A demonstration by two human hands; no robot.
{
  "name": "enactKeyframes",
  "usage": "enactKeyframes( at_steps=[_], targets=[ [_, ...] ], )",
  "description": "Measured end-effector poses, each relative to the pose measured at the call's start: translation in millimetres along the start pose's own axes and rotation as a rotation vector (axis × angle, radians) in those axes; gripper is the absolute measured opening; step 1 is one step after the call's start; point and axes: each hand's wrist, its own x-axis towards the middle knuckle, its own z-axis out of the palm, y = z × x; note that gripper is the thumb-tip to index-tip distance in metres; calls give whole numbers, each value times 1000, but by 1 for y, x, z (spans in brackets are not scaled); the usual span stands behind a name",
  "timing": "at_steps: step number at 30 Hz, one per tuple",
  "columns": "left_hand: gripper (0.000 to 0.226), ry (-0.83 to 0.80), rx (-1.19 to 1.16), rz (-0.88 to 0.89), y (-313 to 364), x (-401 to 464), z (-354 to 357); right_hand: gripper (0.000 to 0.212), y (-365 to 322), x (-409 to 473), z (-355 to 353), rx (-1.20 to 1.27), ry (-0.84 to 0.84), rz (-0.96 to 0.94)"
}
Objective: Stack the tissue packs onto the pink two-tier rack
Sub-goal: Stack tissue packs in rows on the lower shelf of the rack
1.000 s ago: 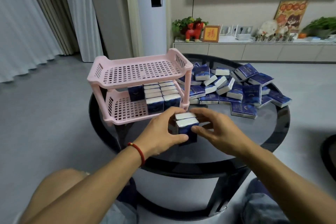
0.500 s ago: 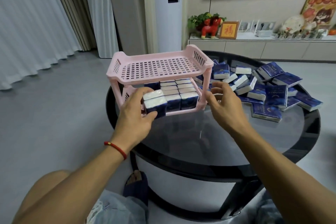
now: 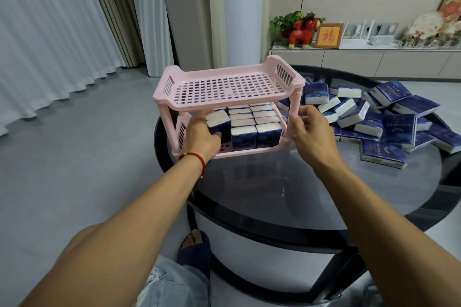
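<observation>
The pink two-tier rack (image 3: 225,75) stands at the left edge of the round glass table (image 3: 324,194). Its top tier holds nothing. Several blue-and-white tissue packs (image 3: 254,123) stand upright in rows on the lower tier. My left hand (image 3: 200,136) reaches into the lower tier's left front and grips two stacked tissue packs (image 3: 219,119) beside those rows. My right hand (image 3: 309,132) holds the rack's right front post, fingers curled round it. A loose heap of tissue packs (image 3: 389,119) lies on the table to the right of the rack.
A low white cabinet (image 3: 361,57) with a red toy horse, a framed picture and ornaments runs along the back wall. A tall white unit (image 3: 239,20) and curtains stand behind the rack. My knee and a foot in a dark slipper (image 3: 194,249) show under the table's near edge.
My left hand has carried two packs from the table's front into the lower tier's left side. My right hand let go of them and moved to the rack's right post.
</observation>
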Motion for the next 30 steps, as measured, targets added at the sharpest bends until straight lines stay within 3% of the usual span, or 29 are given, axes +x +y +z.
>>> enactKeyframes(
  at_steps=[2, 6, 12, 18, 30],
  targets=[
    [57, -58, -61, -25, -2, 8, -2, 16, 1, 1, -2, -3, -6, 1],
    [71, -13, -70, -53, -14, 15, 3, 16, 0, 2, -2, 2, -26, 17],
    [47, -29, 168, -39, -18, 12, 13, 17, 2, 2, -3, -2, -30, 14],
    [63, -99, 166, -22, -17, 23, 11, 16, 4, 5, -5, -3, -53, 3],
    [54, -112, 53, -10, -20, 35, 11, 17, 3, 1, -4, -20, -49, -23]
  ],
)
